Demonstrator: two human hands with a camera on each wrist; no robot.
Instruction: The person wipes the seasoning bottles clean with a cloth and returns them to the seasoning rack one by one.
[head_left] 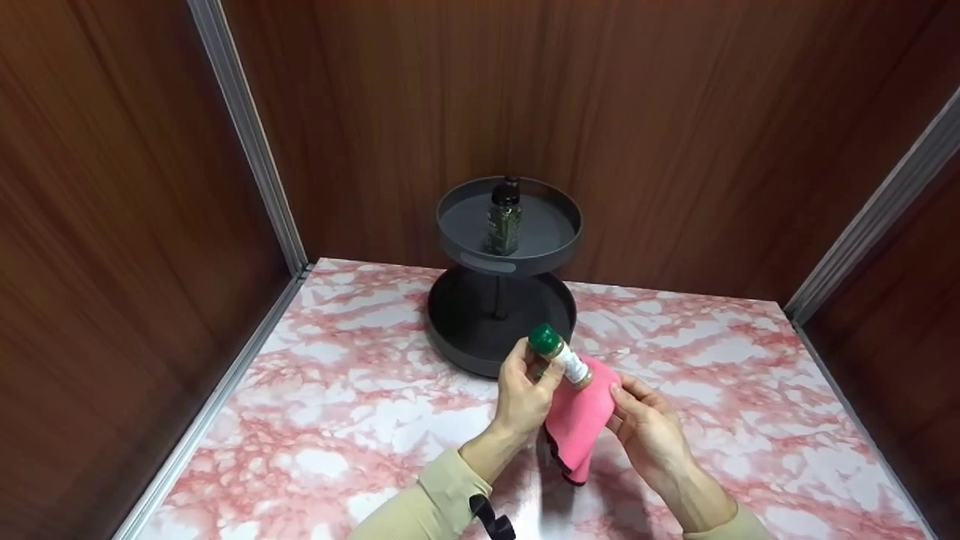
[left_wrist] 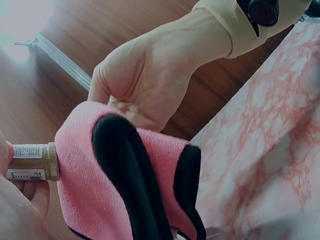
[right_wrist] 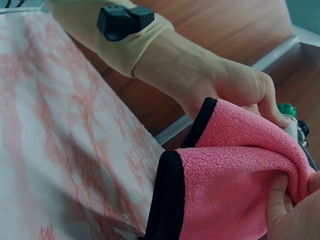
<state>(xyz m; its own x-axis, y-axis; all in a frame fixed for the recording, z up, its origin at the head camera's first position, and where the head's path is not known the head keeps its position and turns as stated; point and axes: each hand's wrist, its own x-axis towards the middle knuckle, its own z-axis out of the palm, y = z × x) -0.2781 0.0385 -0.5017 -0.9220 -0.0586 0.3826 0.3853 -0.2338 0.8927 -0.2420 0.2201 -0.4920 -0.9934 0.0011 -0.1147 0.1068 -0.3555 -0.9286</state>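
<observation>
My left hand (head_left: 523,397) grips a small spice jar (head_left: 574,365) with a green cap and a white label, tilted with its cap toward the upper left. A pink cloth (head_left: 581,420) with black edging hangs from my right hand (head_left: 651,429), pinched between thumb and fingers. The cloth lies against the base end of the jar. In the left wrist view the jar (left_wrist: 31,162) shows its printed label, and its base meets the cloth (left_wrist: 82,165). Folds of the cloth (right_wrist: 235,175) hide part of the right fingers in the right wrist view.
Behind my hands stands a two-tier dark round stand (head_left: 450,244). A dark-capped bottle (head_left: 504,225) with green contents is on its upper tier. The marbled red-and-white tabletop (head_left: 360,420) is bounded by wood-grain panels (head_left: 390,112) at the back and sides.
</observation>
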